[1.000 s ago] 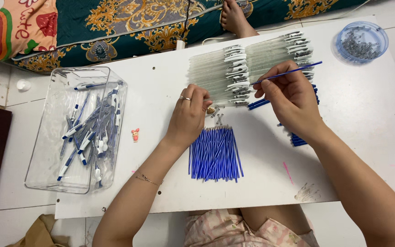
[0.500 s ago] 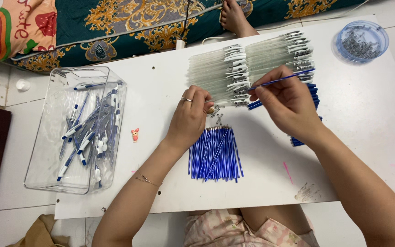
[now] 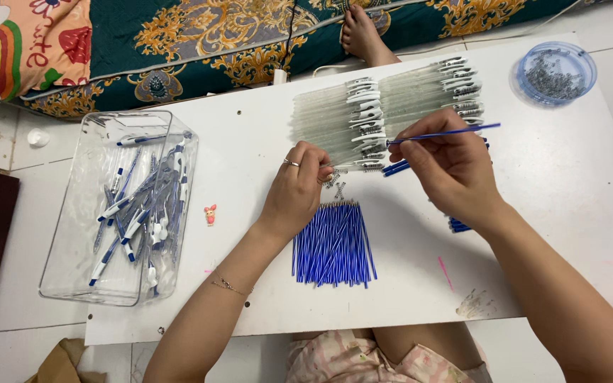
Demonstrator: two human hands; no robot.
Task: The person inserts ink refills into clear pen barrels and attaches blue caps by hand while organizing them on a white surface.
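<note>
My right hand (image 3: 452, 170) pinches a thin blue pen refill (image 3: 455, 131) held level, its tip pointing left toward a row of clear pen barrels (image 3: 335, 120) with white clips. My left hand (image 3: 298, 190), with a ring on one finger, is curled with its fingertips at the near edge of that row, over a few small metal springs (image 3: 338, 186). What it grips, if anything, is hidden by the fingers. A pile of blue refills (image 3: 333, 245) lies just below my left hand on the white table (image 3: 250, 163).
A clear plastic tray (image 3: 65, 269) at the left holds several finished blue-and-white pens (image 3: 143, 213). A round blue lid with small springs (image 3: 555, 71) sits at the far right. More blue pieces (image 3: 459, 227) peek from under my right wrist. Another person's foot (image 3: 360, 32) rests beyond the table.
My right hand drew the blue refill slightly left, toward the clipped barrels. My left hand stayed at the near edge of the barrel row.
</note>
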